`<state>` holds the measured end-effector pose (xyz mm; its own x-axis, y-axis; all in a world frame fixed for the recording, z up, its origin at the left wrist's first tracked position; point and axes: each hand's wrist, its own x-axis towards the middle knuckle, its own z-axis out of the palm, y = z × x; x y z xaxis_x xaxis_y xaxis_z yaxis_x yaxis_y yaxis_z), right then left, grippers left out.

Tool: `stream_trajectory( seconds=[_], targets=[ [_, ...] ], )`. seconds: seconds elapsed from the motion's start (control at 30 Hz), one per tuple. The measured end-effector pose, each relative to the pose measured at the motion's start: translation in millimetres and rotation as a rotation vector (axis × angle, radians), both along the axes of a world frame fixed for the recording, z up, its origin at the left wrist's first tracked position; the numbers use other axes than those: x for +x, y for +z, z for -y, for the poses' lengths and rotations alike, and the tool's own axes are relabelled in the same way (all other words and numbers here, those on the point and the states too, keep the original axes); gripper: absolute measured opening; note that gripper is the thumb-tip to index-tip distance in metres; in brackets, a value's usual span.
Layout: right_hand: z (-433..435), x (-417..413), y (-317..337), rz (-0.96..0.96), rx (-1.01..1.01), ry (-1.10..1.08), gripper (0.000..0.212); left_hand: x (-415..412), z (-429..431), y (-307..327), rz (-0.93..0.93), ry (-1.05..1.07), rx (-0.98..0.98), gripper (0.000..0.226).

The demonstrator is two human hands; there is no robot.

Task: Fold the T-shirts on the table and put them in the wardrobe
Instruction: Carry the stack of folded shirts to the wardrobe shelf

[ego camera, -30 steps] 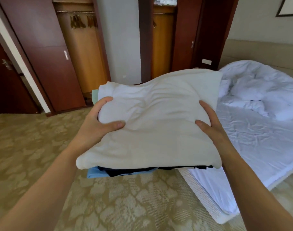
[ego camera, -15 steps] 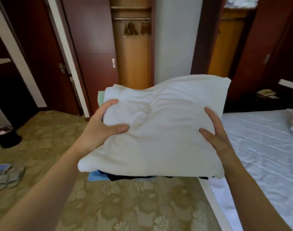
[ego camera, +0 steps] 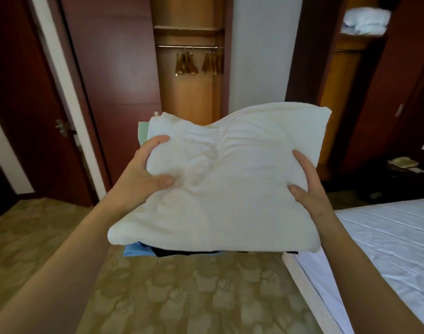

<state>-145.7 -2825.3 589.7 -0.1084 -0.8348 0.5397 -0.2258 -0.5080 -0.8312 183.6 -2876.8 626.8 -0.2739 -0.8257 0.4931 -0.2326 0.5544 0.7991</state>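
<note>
I carry a stack of folded T-shirts (ego camera: 230, 189) in front of me at chest height; a white one lies on top, with blue, black and pale green edges showing beneath. My left hand (ego camera: 143, 174) grips the stack's left side, thumb pressed on top and fingers hidden under it. My right hand (ego camera: 307, 186) holds the right side the same way. Straight ahead stands the open wardrobe (ego camera: 189, 75), with a rail and several wooden hangers (ego camera: 197, 63) in it.
A dark red wardrobe door (ego camera: 114, 68) stands left of the opening, a room door (ego camera: 25, 104) further left. A second open compartment (ego camera: 345, 92) at right has white bedding on its top shelf. The bed (ego camera: 386, 249) lies at right. Patterned carpet (ego camera: 182, 297) lies below.
The view has swung left and closer to the wardrobe; the bed has slid toward the right edge. Both hands keep the same hold on the stack.
</note>
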Motion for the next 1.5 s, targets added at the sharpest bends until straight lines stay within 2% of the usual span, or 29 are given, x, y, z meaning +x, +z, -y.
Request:
stream_trajectory(
  seconds=[0.13, 0.27, 0.37, 0.5, 0.57, 0.67, 0.8, 1.03, 1.2, 1.5],
  targets=[
    [96.0, -4.0, 33.0, 0.010, -0.044, -0.068, 0.090, -7.8, 118.7, 31.9, 0.028, -0.075, -0.057, 0.079],
    [208.4, -9.3, 54.0, -0.006, -0.103, -0.068, 0.087, -18.5, 238.7, 51.1, 0.033, -0.077, -0.117, 0.089],
    [301.5, -19.4, 66.2, -0.025, -0.158, -0.053, 0.096, -30.6, 325.9, 60.9, 0.037, -0.060, -0.151, 0.091],
    [429.7, -30.6, 94.8, -0.072, -0.215, -0.008, 0.082, -40.9, 442.9, 81.3, 0.026, -0.024, -0.199, 0.083],
    [489.8, -31.5, 113.8, -0.083, -0.235, 0.013, 0.087, -40.7, 495.5, 96.8, 0.015, -0.003, -0.227, 0.081],
    [565.7, -30.5, 132.8, -0.085, -0.250, 0.031, 0.105, -35.6, 562.7, 117.4, -0.006, 0.026, -0.270, 0.088],
    [683.5, -27.4, 154.9, -0.056, -0.284, 0.045, 0.109, -29.0, 672.6, 142.9, -0.030, 0.062, -0.358, 0.092],
    [867.6, -4.9, 195.3, -0.109, -0.460, -0.003, 0.111, -14.1, 870.0, 178.9, -0.085, 0.037, -0.479, 0.089],
    [985.1, 2.5, 237.2, -0.108, -0.563, -0.076, 0.111, -10.9, 1004.2, 227.5, -0.106, 0.000, -0.560, 0.088],
    [1193.8, -12.4, 317.3, -0.152, -0.753, -0.125, 0.108, -26.9, 1197.9, 309.9, -0.110, 0.051, -0.794, 0.086]
  ],
)
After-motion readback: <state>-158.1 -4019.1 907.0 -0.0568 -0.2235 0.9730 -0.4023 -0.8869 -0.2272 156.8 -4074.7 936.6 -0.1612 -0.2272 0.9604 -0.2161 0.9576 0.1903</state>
